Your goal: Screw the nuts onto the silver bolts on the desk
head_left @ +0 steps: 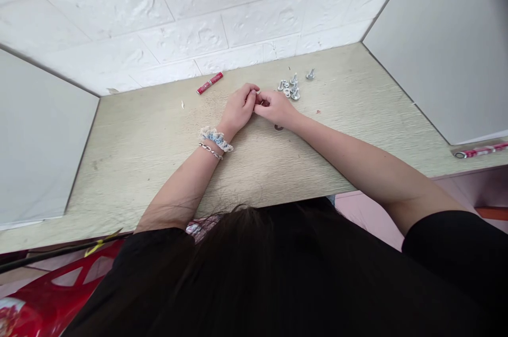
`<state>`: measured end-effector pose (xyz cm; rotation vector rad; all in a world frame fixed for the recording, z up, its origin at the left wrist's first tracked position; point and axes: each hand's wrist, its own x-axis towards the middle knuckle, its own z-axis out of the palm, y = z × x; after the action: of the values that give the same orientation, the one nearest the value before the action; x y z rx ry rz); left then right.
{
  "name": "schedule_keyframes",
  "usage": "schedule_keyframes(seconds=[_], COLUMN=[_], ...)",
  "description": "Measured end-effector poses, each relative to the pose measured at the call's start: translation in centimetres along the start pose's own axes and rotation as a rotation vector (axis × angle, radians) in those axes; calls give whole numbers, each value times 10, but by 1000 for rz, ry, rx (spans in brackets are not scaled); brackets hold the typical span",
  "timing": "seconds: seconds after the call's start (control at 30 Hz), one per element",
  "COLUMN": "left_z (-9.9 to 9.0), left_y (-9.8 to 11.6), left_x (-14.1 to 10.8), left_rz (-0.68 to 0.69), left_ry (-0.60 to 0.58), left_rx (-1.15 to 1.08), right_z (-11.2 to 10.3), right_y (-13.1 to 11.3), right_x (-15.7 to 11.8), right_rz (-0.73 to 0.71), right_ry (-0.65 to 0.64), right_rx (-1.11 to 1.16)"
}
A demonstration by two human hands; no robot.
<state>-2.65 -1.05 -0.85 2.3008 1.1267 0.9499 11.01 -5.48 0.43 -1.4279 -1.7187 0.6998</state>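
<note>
My left hand [239, 106] and my right hand [275, 106] meet over the table, fingertips touching. Both are closed in a pinch, and whatever lies between the fingers is too small and too covered to name. Just to the right of my right hand is a cluster of silver bolts [294, 94] with washers and nuts [286, 92] among them. One more bolt [310, 74] lies apart, farther right. A dark curved shape [278, 127] shows partly from under my right wrist; I cannot tell what it is.
A red tube [209, 83] lies at the back left of the wooden table [138, 152], near a white scrap [182, 105]. White panels [35, 141] stand on both sides, with a brick-patterned wall [198, 3] behind. Another red patterned tube [482, 151] rests at the right edge.
</note>
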Motion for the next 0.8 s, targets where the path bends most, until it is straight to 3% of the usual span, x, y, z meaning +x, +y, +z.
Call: schedule_keyframes(seconds=[0.27,0.5,0.8], left_z=[0,1,-2], left_y=[1,2,8], left_x=[0,-1,-2], left_rz=[34,13,-28], left_ry=[7,-17,-41], left_rx=[-38,-59,-41], right_z=[-4,-5,-5], right_y=[3,6,11], right_x=[6,11,15], right_rz=[210,321,339], right_ry=[67,119,141], right_rx=[405,616,691])
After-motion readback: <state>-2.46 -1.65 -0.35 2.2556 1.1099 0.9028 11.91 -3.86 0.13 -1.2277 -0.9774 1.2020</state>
